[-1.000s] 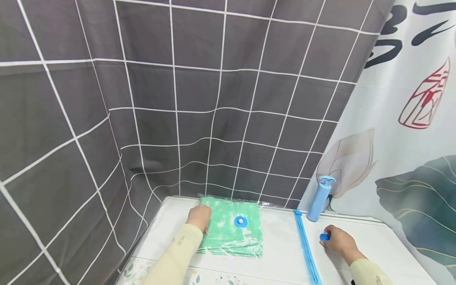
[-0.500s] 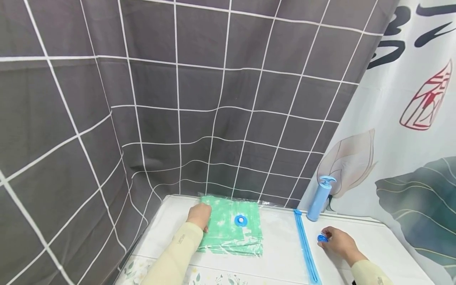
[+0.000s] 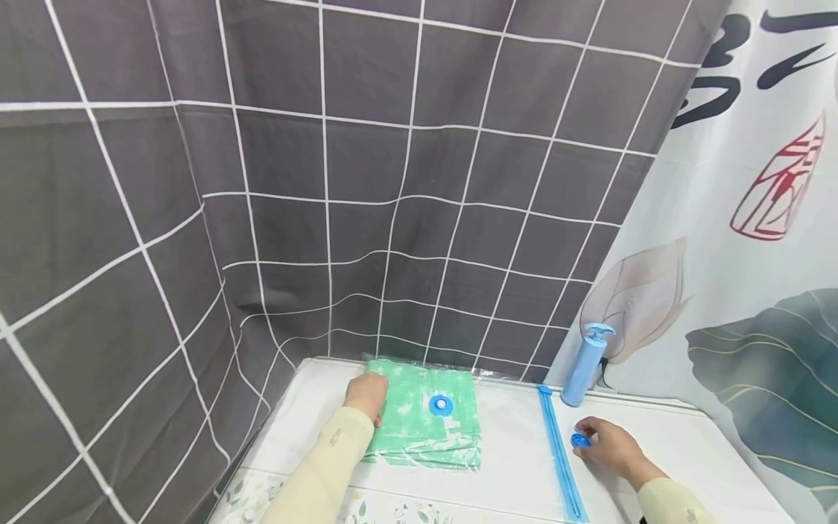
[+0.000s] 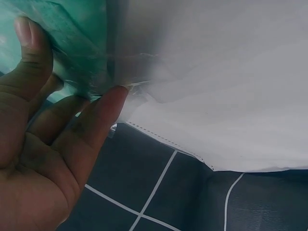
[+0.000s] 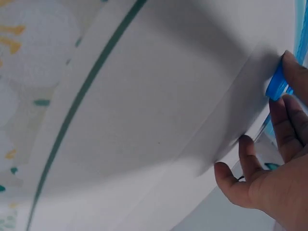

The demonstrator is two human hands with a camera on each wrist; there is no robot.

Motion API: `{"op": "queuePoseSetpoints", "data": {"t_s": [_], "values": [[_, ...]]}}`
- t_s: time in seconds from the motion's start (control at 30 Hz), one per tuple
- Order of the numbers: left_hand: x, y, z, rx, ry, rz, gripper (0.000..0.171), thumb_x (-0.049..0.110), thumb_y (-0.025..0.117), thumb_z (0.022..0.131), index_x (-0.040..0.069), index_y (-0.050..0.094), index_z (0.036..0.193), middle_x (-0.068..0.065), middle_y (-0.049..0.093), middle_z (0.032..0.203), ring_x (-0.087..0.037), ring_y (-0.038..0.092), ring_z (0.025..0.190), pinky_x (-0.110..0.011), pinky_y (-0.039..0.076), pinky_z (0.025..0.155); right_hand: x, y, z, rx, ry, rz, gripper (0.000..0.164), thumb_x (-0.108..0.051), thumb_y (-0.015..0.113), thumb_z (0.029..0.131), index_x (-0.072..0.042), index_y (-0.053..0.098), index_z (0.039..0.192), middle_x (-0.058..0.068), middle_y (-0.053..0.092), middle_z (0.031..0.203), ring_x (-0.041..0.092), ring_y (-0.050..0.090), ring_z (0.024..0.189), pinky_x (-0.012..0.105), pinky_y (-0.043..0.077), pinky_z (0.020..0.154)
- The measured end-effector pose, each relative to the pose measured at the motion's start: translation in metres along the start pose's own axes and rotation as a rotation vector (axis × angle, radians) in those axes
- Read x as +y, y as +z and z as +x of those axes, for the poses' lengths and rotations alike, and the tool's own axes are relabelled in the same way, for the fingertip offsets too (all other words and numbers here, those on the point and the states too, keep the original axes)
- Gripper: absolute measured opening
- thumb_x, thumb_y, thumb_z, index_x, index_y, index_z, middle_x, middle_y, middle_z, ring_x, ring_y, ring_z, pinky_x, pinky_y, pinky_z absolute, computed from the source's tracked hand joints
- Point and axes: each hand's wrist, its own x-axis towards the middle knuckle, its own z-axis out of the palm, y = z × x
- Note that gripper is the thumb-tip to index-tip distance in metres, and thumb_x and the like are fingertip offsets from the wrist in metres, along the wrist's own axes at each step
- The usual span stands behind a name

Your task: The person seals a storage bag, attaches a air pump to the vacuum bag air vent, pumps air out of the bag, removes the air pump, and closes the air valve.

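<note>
A clear vacuum storage bag with folded green cloth [image 3: 412,426] inside lies flat on the table. A round blue valve [image 3: 441,405] with a pale centre sits on top, and a blue zip seal [image 3: 559,458] runs along the bag's right end. My left hand [image 3: 365,397] holds the bag's left edge; in the left wrist view, thumb and fingers [image 4: 113,103] close around the thin plastic. To the right of the zip seal, my right hand [image 3: 612,451] pinches a small round blue cap [image 3: 580,440] between thumb and fingers, just over the white surface.
A light blue hand pump [image 3: 585,367] stands upright at the back right of the white table [image 3: 694,437]. Behind hangs a dark gridded curtain [image 3: 366,240], beside a white printed curtain [image 3: 661,306]. A floral cloth [image 3: 393,509] covers the front edge.
My right hand has moved left with the blue cap, closer to the zip seal. The left hand stays at the bag's left edge.
</note>
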Motion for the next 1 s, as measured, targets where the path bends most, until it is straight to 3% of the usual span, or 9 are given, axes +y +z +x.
{"op": "queuePoseSetpoints", "data": {"t_s": [0.13, 0.23, 0.3, 0.37, 0.47, 0.53, 0.7, 1.0], "values": [[-0.004, 0.0, -0.001, -0.009, -0.01, -0.025, 0.05, 0.01, 0.101, 0.058, -0.001, 0.081, 0.102, -0.019, 0.084, 0.1, -0.033, 0.081, 0.088, -0.053, 0.073, 0.093, -0.008, -0.001, 0.004, -0.034, 0.014, -0.011, 0.052, -0.015, 0.095, 0.089, 0.008, 0.072, 0.129, 0.019, 0.079, 0.115, 0.037, 0.075, 0.107, 0.067, 0.061, 0.103], [-0.008, 0.006, 0.006, -0.014, -0.011, -0.032, 0.051, 0.01, 0.102, 0.056, -0.001, 0.081, 0.101, -0.019, 0.083, 0.099, -0.033, 0.081, 0.087, -0.054, 0.073, 0.092, -0.006, -0.008, 0.009, -0.032, 0.0, 0.05, 0.072, -0.021, 0.096, 0.089, 0.011, 0.061, 0.144, 0.035, 0.073, 0.127, 0.052, 0.072, 0.116, 0.073, 0.059, 0.106], [-0.017, 0.021, 0.019, -0.01, 0.001, -0.013, 0.052, 0.012, 0.103, 0.055, 0.001, 0.081, 0.101, -0.018, 0.084, 0.099, -0.033, 0.081, 0.088, -0.054, 0.073, 0.089, -0.005, -0.016, 0.013, -0.021, 0.014, 0.146, 0.091, -0.026, 0.093, 0.094, 0.015, 0.045, 0.158, 0.048, 0.059, 0.143, 0.066, 0.062, 0.131, 0.08, 0.053, 0.113], [-0.029, 0.046, 0.036, 0.009, 0.021, 0.005, 0.052, 0.014, 0.103, 0.054, 0.004, 0.081, 0.101, -0.016, 0.084, 0.099, -0.032, 0.08, 0.087, -0.053, 0.074, 0.086, -0.003, -0.026, 0.02, 0.008, 0.047, 0.269, 0.106, -0.03, 0.088, 0.099, 0.016, 0.023, 0.169, 0.054, 0.04, 0.16, 0.073, 0.045, 0.146, 0.084, 0.043, 0.122], [-0.042, 0.077, 0.056, 0.019, 0.036, 0.031, 0.054, 0.018, 0.103, 0.054, 0.007, 0.082, 0.102, -0.013, 0.083, 0.098, -0.028, 0.078, 0.083, -0.05, 0.074, 0.083, -0.004, -0.042, 0.031, 0.051, 0.119, 0.46, 0.116, -0.03, 0.076, 0.106, 0.013, -0.008, 0.173, 0.053, 0.012, 0.174, 0.074, 0.024, 0.159, 0.082, 0.03, 0.133], [-0.044, 0.084, 0.061, 0.007, 0.028, 0.022, 0.055, 0.018, 0.104, 0.054, 0.007, 0.082, 0.103, -0.013, 0.083, 0.097, -0.025, 0.076, 0.08, -0.049, 0.074, 0.083, -0.007, -0.052, 0.039, 0.082, 0.143, 0.564, 0.118, -0.027, 0.071, 0.108, 0.011, -0.019, 0.172, 0.049, -0.001, 0.179, 0.072, 0.016, 0.165, 0.079, 0.024, 0.137], [-0.036, 0.076, 0.058, -0.024, -0.008, 0.01, 0.055, 0.014, 0.105, 0.052, 0.006, 0.083, 0.102, -0.013, 0.083, 0.096, -0.025, 0.075, 0.08, -0.05, 0.074, 0.088, -0.018, -0.064, 0.057, 0.141, 0.163, 0.703, 0.113, -0.018, 0.065, 0.11, 0.005, -0.026, 0.173, 0.039, -0.015, 0.184, 0.067, 0.002, 0.171, 0.075, 0.016, 0.141], [-0.031, 0.066, 0.045, 0.001, -0.025, -0.02, 0.05, 0.018, 0.102, 0.058, 0.003, 0.083, 0.103, -0.013, 0.08, 0.087, -0.023, 0.072, 0.075, -0.047, 0.074, 0.088, -0.024, -0.052, 0.07, 0.17, 0.206, 0.683, 0.1, -0.013, 0.058, 0.111, 0.009, -0.017, 0.174, 0.044, -0.006, 0.181, 0.07, 0.007, 0.168, 0.08, 0.019, 0.138]]}}
